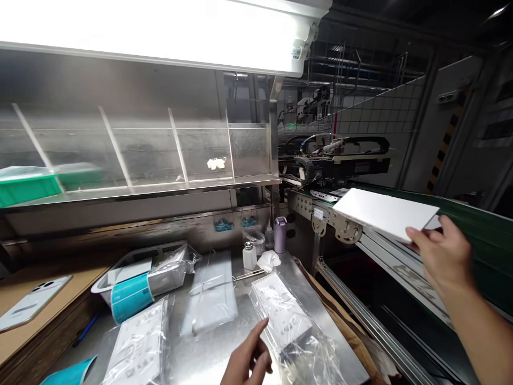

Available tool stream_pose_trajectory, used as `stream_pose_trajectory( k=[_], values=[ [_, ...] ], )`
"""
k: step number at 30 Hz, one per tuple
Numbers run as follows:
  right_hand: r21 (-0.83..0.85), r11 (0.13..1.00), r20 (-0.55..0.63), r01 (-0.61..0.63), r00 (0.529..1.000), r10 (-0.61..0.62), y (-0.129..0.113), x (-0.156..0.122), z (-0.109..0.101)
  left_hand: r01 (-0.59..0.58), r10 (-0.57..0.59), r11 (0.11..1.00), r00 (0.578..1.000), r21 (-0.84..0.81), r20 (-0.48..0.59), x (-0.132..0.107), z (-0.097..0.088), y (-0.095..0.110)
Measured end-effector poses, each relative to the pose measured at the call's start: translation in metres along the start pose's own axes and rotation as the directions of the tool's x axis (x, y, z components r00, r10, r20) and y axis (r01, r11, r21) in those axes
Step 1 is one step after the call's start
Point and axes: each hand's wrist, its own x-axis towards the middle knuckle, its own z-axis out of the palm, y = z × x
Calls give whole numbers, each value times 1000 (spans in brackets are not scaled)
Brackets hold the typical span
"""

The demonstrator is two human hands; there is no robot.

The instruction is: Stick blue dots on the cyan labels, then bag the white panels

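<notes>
Right fingers (pixel 417 234): together, clamped on the end of a white panel (pixel 385 214).
Panel: long axis roughly left-right, far end pointing left, above a green conveyor (pixel 476 224).
Left hand (pixel 245 359): fingers spread, just beside a plastic bag (pixel 316 355).
Steel table (pixel 200 358): three bags, each holding white sheets.
Tray (pixel 120 272): white, holding another bag.

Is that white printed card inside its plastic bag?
Inside: the white printed card shows through the clear plastic bag, whose film runs past the card's edges, beside the left hand.
</notes>
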Motion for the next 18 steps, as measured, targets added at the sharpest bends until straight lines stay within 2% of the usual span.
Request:
stream_pose_trajectory(
  k=[2, 4, 5, 7, 9, 11, 14, 18],
  values=[
    [57, 998, 122, -38, 992, 31, -2, -43, -3, 12, -18, 995, 998, -98, -61, 8, -6, 20],
    [92, 974, 309, -205, 936, 168, 1, -90, -4, 40, -68, 967, 992, -253, -102, 15, -11, 39],
    [77, 945, 397, -317, 880, 262, 5, -114, -4, 48, -89, 940, 990, -339, -106, 17, -13, 47],
    [20, 855, 553, -518, 718, 421, 13, -155, -3, 26, -91, 873, 990, -488, -110, 19, -15, 59],
    [-28, 779, 660, -626, 574, 485, 22, -185, -1, -14, -80, 819, 987, -574, -137, 17, -15, 64],
    [-61, 755, 717, -653, 498, 488, 29, -202, 2, -22, -107, 805, 977, -593, -182, 13, -14, 61],
    [-126, 733, 757, -669, 413, 507, 32, -207, 5, 37, -187, 831, 958, -554, -216, 7, -16, 52],
    [-271, 605, 741, -748, 238, 627, 29, -201, 6, 78, -180, 915, 957, -397, -227, 7, -27, 44]
  ],
)
